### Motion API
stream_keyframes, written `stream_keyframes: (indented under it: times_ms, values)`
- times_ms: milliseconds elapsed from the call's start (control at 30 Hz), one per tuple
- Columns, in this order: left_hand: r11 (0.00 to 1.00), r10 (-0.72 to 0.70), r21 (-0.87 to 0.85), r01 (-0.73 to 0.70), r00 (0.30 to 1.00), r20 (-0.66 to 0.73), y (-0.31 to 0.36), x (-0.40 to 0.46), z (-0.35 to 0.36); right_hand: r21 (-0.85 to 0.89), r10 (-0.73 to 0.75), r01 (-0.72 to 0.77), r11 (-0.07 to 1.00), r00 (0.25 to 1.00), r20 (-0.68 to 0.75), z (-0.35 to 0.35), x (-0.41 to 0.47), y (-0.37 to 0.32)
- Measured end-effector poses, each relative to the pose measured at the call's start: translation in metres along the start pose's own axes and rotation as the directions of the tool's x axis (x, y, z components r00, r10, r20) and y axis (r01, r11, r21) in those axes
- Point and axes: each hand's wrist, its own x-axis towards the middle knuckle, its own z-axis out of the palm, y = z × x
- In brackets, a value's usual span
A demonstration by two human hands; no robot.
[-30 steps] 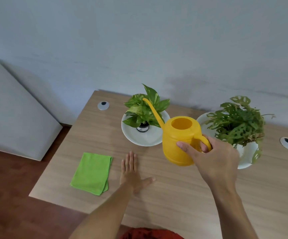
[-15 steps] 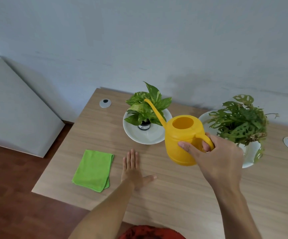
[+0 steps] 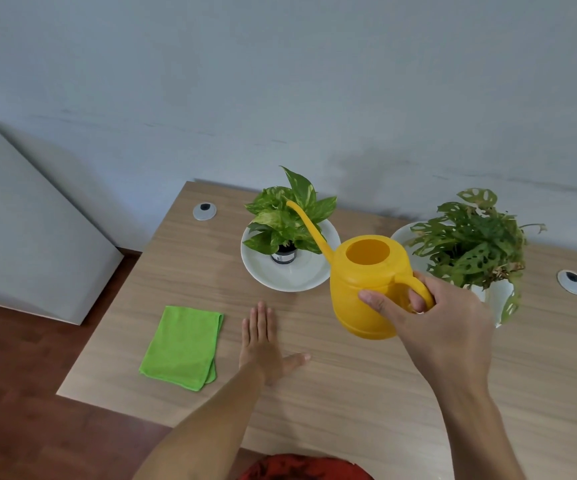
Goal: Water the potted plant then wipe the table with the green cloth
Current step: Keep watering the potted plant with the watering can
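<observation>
Yellow watering can point(image 3: 366, 289): our right hand point(image 3: 443, 327) grips its handle, spout over the potted plant point(image 3: 287, 220). Left hand point(image 3: 263, 341) flat on the table point(image 3: 349, 393), beside the green cloth point(image 3: 183, 346).

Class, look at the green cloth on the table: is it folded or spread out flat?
Folded. The cloth shows doubled layers along its right edge and near corner, lying untouched beside the left hand.

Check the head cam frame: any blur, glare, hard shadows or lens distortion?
Head view: soft, even light, no glare; only faint shadows under the right hand and yellow watering can. Focus is sharp on the green cloth and left plant. Wide-angle warp: the table edges splay and the wall line bends.
</observation>
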Motion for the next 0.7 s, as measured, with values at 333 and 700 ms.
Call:
stream_keyframes:
  times_ms: [333, 700]
  values:
    - [1.0, 0.001, 0.011, -0.001, 1.0, 0.001, 0.001, 0.0, 0.0, 0.002, 0.001, -0.001, 1.0, 1.0, -0.012, -0.006, -0.009, 0.0]
    - [1.0, -0.008, 0.018, 0.007, 1.0, 0.023, 0.002, 0.001, 0.0, 0.018, 0.05, -0.05, 0.999, 0.998, -0.035, -0.012, -0.015, 0.005]
